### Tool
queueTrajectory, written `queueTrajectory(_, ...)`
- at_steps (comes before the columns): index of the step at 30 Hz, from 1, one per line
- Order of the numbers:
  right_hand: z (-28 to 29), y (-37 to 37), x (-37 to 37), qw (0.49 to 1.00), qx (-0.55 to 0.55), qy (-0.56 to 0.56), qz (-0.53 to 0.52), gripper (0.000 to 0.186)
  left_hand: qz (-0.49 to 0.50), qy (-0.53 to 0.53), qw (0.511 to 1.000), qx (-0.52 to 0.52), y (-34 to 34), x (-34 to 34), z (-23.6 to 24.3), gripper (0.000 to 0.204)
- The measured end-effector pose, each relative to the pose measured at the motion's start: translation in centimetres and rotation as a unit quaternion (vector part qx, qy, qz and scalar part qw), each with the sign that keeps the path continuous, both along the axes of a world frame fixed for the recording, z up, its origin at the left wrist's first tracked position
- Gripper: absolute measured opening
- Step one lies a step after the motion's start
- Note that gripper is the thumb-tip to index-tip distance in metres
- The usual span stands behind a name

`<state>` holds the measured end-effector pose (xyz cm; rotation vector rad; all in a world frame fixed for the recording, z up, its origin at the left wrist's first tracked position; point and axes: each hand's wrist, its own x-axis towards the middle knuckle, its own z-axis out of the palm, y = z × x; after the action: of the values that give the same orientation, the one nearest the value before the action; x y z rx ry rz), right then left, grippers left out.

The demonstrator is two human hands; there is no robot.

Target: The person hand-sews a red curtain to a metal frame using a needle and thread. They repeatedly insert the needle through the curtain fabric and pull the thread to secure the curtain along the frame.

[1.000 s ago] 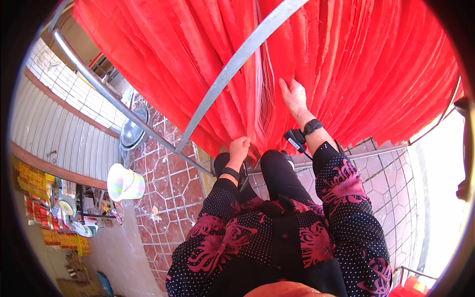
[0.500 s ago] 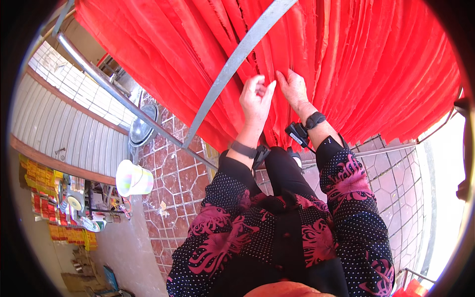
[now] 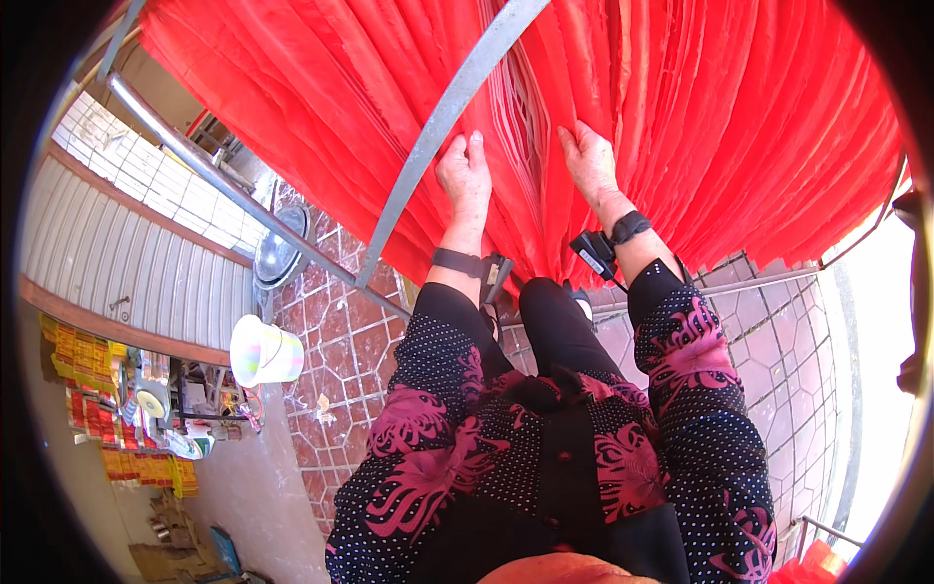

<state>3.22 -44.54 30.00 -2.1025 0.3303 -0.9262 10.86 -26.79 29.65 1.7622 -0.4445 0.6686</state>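
Long red sheets hang in dense folds across the top of the view; whether they are paper or cloth I cannot tell. My left hand is closed at the left side of a parting in them, fingers curled round sheet edges and thumb pointing up. At the parting's right side my right hand grips sheet edges, thumb towards the gap. Between the hands, paler pinkish sheet edges show inside the parting. Both wrists carry dark straps with small black devices.
A grey metal bar slants across the sheets by my left hand, joining a rail. On the left stand a round metal basin, a pale bucket and a shelf of small goods. Reddish tiles cover the floor.
My hands have moved apart, the left one to the left and the right one slightly right. The sheets between them have parted, exposing paler edges.
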Motion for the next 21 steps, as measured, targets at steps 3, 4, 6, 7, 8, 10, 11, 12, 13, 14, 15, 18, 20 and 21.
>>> queueTrajectory(3,-0.1,-0.3,0.1,1.000,0.009,0.022,-0.001,0.030,0.017,0.023,0.999,0.029,0.7,0.0,0.2,0.037)
queueTrajectory(4,0.0,-0.3,0.1,1.000,0.016,0.020,0.003,0.030,0.009,0.009,1.000,0.023,0.7,0.0,0.3,0.037)
queueTrajectory(6,0.1,-0.1,0.3,1.000,0.006,0.027,0.004,0.033,0.001,0.010,1.000,0.019,0.5,-0.4,0.2,0.038)
queueTrajectory(7,0.4,0.1,0.4,0.999,-0.001,0.035,0.005,0.035,-0.006,0.008,1.000,0.014,0.4,-0.6,0.1,0.037)
queueTrajectory(8,0.7,0.3,0.5,0.999,-0.008,0.043,0.005,0.036,-0.014,0.009,1.000,0.012,0.3,-0.8,0.1,0.037)
queueTrajectory(10,1.6,0.8,0.8,0.999,-0.013,0.053,0.003,0.041,-0.028,0.016,0.999,0.015,0.0,-1.2,0.1,0.036)
queueTrajectory(11,2.2,1.1,0.9,0.998,-0.010,0.065,-0.002,0.043,-0.032,0.023,0.999,0.021,0.0,-1.4,0.1,0.035)
queueTrajectory(12,2.8,1.5,1.1,0.999,-0.022,0.048,0.000,0.044,-0.036,0.029,0.999,0.027,-0.1,-1.6,0.2,0.035)
queueTrajectory(13,3.5,1.8,1.2,0.999,-0.028,0.037,-0.002,0.044,-0.033,0.041,0.998,0.032,-0.3,-1.8,0.2,0.036)
queueTrajectory(14,4.1,2.1,1.4,0.999,-0.038,0.019,-0.002,0.044,-0.037,0.033,0.998,0.029,-0.5,-2.0,0.3,0.036)
queueTrajectory(15,4.7,2.4,1.7,0.999,-0.037,-0.006,0.002,0.045,-0.040,0.032,0.998,0.030,-0.6,-2.1,0.4,0.037)
queueTrajectory(18,6.4,2.3,3.0,0.999,-0.024,0.017,0.020,0.043,-0.043,0.019,0.999,0.018,-0.9,-2.6,0.3,0.039)
queueTrajectory(20,6.9,1.8,3.6,1.000,-0.016,-0.004,0.027,0.040,-0.035,0.005,0.999,0.017,-0.9,-2.6,0.1,0.040)
queueTrajectory(21,6.9,1.5,3.9,0.999,-0.015,-0.017,0.029,0.038,-0.031,0.010,0.999,0.021,-0.6,-2.4,0.0,0.040)
